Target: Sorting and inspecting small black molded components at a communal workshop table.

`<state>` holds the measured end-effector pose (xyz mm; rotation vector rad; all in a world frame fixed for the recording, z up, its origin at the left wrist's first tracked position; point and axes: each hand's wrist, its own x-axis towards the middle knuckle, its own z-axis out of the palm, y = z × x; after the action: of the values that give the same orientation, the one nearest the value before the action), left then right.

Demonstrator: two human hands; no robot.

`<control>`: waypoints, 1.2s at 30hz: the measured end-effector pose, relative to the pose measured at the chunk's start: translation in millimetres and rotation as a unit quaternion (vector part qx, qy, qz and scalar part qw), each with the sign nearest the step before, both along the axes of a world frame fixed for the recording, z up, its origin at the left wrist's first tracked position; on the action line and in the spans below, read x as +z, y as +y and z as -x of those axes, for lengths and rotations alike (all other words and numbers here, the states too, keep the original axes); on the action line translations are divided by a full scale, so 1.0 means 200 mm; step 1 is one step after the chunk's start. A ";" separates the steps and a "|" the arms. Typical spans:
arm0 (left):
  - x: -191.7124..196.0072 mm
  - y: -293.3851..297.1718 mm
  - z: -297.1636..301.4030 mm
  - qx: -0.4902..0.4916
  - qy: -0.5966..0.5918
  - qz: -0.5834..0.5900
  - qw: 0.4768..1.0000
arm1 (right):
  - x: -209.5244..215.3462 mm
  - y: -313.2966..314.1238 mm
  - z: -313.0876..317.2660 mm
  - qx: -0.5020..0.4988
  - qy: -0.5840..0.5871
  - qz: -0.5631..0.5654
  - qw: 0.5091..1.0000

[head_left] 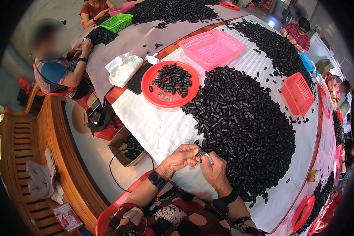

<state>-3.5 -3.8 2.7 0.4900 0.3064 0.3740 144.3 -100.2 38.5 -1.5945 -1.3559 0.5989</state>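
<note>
Close in front of me, my left hand (181, 158) pinches a small black cylindrical part (198, 153) between thumb and fingertips. My right hand (215, 172) is closed on a small pale tool (209, 158), its tip brought up against the black part; the tool's kind is too small to tell. Both hands hover at the near edge of a big pile of the same black parts (244, 129) on a white-covered table (145, 126). Beyond my left hand, a round red tray (147, 92) holds a loose heap of these parts.
A pink basket (214, 59) stands behind the pile, a red one (299, 94) to its right. Near the round tray lie a tissue pack (123, 70) and a dark phone (140, 78). Other people sit around the tables. At left is a wooden bench (63, 145).
</note>
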 end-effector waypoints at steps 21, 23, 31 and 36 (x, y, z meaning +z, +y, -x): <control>0.00 0.00 0.00 0.005 -0.004 0.004 1.000 | -0.01 0.00 0.00 -0.008 0.013 0.005 1.000; 0.00 0.00 0.00 0.001 -0.002 0.000 1.000 | -0.01 0.00 -0.01 -0.003 0.004 0.006 1.000; 0.00 0.00 0.00 -0.002 0.000 -0.005 1.000 | -0.01 0.00 0.00 -0.009 0.018 0.004 1.000; 0.00 0.00 0.00 -0.003 -0.004 -0.001 1.000 | -0.01 0.00 0.00 -0.004 0.007 0.002 1.000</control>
<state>-3.9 -4.0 2.5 0.4905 0.2960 0.3697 145.1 -100.4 37.4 -1.5941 -1.3379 0.6076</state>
